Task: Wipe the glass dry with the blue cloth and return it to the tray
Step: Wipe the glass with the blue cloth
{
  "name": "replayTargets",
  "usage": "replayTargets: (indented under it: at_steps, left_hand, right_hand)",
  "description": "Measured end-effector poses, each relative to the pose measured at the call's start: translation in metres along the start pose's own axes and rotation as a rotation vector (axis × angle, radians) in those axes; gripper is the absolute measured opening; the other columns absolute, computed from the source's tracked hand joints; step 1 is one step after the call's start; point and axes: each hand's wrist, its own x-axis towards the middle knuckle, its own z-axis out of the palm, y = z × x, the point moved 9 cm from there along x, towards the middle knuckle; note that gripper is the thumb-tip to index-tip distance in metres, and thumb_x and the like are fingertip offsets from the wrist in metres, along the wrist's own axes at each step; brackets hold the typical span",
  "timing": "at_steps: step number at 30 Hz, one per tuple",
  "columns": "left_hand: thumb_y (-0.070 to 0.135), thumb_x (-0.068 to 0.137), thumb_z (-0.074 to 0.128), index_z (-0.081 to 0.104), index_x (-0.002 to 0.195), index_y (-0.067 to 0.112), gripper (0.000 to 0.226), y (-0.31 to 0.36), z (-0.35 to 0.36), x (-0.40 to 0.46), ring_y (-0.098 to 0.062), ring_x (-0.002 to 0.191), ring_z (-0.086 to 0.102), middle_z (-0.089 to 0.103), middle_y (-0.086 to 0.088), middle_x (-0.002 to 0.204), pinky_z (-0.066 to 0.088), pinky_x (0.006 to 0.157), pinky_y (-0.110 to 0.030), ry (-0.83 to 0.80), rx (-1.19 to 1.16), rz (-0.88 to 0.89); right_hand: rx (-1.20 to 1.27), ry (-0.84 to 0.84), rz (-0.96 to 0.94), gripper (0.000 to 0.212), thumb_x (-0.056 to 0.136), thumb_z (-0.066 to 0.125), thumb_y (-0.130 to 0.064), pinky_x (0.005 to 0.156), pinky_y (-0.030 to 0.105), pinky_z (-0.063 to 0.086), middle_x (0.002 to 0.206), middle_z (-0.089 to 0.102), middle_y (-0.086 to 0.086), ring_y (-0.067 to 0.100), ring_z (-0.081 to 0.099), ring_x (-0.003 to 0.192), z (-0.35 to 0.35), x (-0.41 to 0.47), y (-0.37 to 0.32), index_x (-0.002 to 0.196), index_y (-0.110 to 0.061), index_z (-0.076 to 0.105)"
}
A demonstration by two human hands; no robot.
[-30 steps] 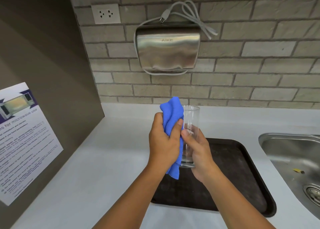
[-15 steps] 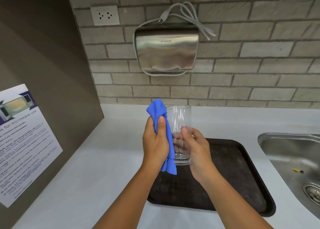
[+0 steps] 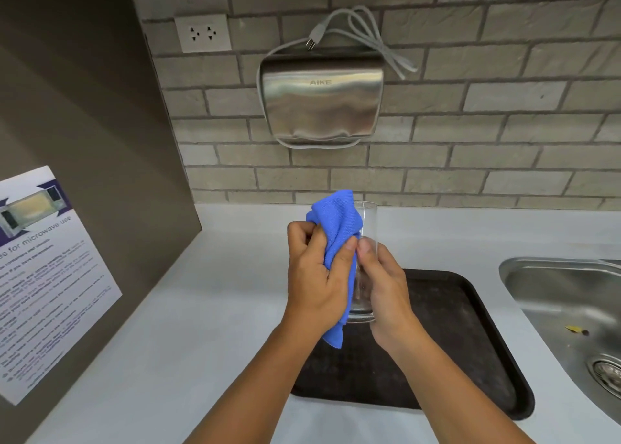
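Note:
A clear drinking glass (image 3: 367,222) is held upright above the dark tray (image 3: 470,349). My right hand (image 3: 386,285) grips the glass around its lower half. My left hand (image 3: 316,275) clutches the blue cloth (image 3: 339,222) and presses it against the glass's left side. The cloth bunches up over the rim at the top and a corner hangs down below my left palm. Much of the glass wall is hidden by the cloth and my fingers.
The tray lies on a white counter (image 3: 201,309). A steel sink (image 3: 571,302) is at the right. On the brick wall hang a steel hand dryer (image 3: 322,101) and a socket (image 3: 203,33). A brown side panel with a microwave notice (image 3: 43,275) stands at the left.
The cloth in my left hand has shifted up and over the glass's rim, and my left fingers have closed tighter on it. Both hands stay over the tray's left part.

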Motion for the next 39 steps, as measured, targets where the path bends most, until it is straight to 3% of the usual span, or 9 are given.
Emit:
replayTargets:
  at_steps: [4, 10, 15, 24, 27, 30, 33, 37, 39]
  left_hand:
    - [0.024, 0.097, 0.055, 0.059, 0.09, 0.017, 0.01, -0.004, -0.004, 0.002, -0.001, 0.076, 0.054, 0.045, 0.004, 0.091, 0.045, 0.071, -0.012, 0.025, -0.055, -0.085]
    - [0.042, 0.096, 0.052, 0.061, 0.099, 0.003, 0.04, -0.051, 0.001, -0.001, -0.02, 0.058, 0.057, 0.059, -0.011, 0.071, 0.052, 0.058, -0.035, -0.029, -0.244, -0.543]
    - [0.034, 0.097, 0.053, 0.052, 0.079, 0.017, 0.025, -0.033, -0.003, 0.0, -0.011, 0.065, 0.053, 0.051, -0.008, 0.084, 0.046, 0.058, -0.014, 0.024, -0.085, -0.378]
    - [0.024, 0.096, 0.058, 0.056, 0.081, 0.019, 0.016, 0.0, -0.006, -0.003, -0.007, 0.071, 0.054, 0.045, 0.002, 0.086, 0.045, 0.063, -0.013, 0.08, 0.025, -0.063]
    - [0.034, 0.096, 0.056, 0.06, 0.086, 0.008, 0.028, -0.026, -0.01, 0.004, -0.01, 0.061, 0.058, 0.057, -0.005, 0.075, 0.05, 0.06, -0.023, 0.046, -0.104, -0.333]
    - [0.039, 0.097, 0.053, 0.068, 0.092, 0.014, 0.029, -0.05, -0.004, -0.001, -0.014, 0.057, 0.067, 0.066, -0.004, 0.069, 0.058, 0.053, -0.037, -0.018, -0.281, -0.626]
    - [0.041, 0.097, 0.051, 0.065, 0.09, 0.011, 0.034, -0.05, -0.005, -0.003, -0.018, 0.062, 0.061, 0.061, -0.007, 0.073, 0.057, 0.065, -0.044, -0.007, -0.208, -0.574]
    - [0.036, 0.097, 0.052, 0.05, 0.076, 0.014, 0.031, -0.036, -0.01, 0.0, -0.012, 0.059, 0.049, 0.05, -0.007, 0.077, 0.044, 0.052, -0.013, 0.034, -0.1, -0.421]
    - [0.032, 0.097, 0.053, 0.046, 0.072, 0.019, 0.03, -0.031, -0.011, 0.001, -0.009, 0.059, 0.048, 0.048, -0.006, 0.08, 0.042, 0.053, -0.011, 0.051, -0.06, -0.369]
  right_hand:
    - [0.014, 0.011, 0.016, 0.061, 0.07, 0.068, -0.051, 0.062, 0.03, 0.057, 0.082, 0.075, -0.002, 0.014, 0.071, 0.069, 0.0, -0.002, 0.0, 0.118, -0.014, 0.063]
    - [0.154, -0.026, 0.115, 0.062, 0.066, 0.073, -0.059, 0.073, 0.045, 0.059, 0.089, 0.072, 0.015, 0.03, 0.07, 0.078, -0.001, -0.004, 0.011, 0.11, -0.016, 0.067]
    - [0.069, 0.115, 0.029, 0.055, 0.067, 0.071, -0.052, 0.064, 0.035, 0.058, 0.082, 0.071, 0.001, 0.017, 0.07, 0.067, -0.011, -0.003, 0.006, 0.11, -0.017, 0.07]
    - [-0.018, 0.035, -0.007, 0.062, 0.07, 0.067, -0.054, 0.062, 0.029, 0.056, 0.078, 0.073, -0.004, 0.011, 0.07, 0.068, 0.002, -0.005, 0.001, 0.115, -0.012, 0.061]
    - [0.101, -0.004, 0.045, 0.055, 0.066, 0.073, -0.056, 0.068, 0.039, 0.058, 0.077, 0.072, 0.003, 0.02, 0.069, 0.069, 0.003, -0.005, 0.002, 0.102, -0.015, 0.066]
    - [0.17, -0.066, 0.124, 0.071, 0.054, 0.077, -0.062, 0.079, 0.051, 0.055, 0.089, 0.07, 0.016, 0.032, 0.067, 0.08, 0.008, -0.005, 0.007, 0.105, -0.014, 0.067]
    - [0.156, -0.045, 0.13, 0.07, 0.053, 0.08, -0.063, 0.085, 0.054, 0.055, 0.094, 0.072, 0.015, 0.033, 0.068, 0.086, 0.005, -0.003, 0.012, 0.104, -0.016, 0.071]
    - [0.09, 0.103, 0.057, 0.054, 0.061, 0.076, -0.059, 0.08, 0.048, 0.059, 0.086, 0.072, 0.006, 0.029, 0.069, 0.084, -0.011, -0.002, 0.013, 0.096, -0.018, 0.071]
    - [0.057, 0.094, 0.041, 0.047, 0.072, 0.069, -0.055, 0.069, 0.036, 0.06, 0.081, 0.074, 0.0, 0.019, 0.071, 0.077, -0.009, -0.004, 0.01, 0.099, -0.016, 0.068]
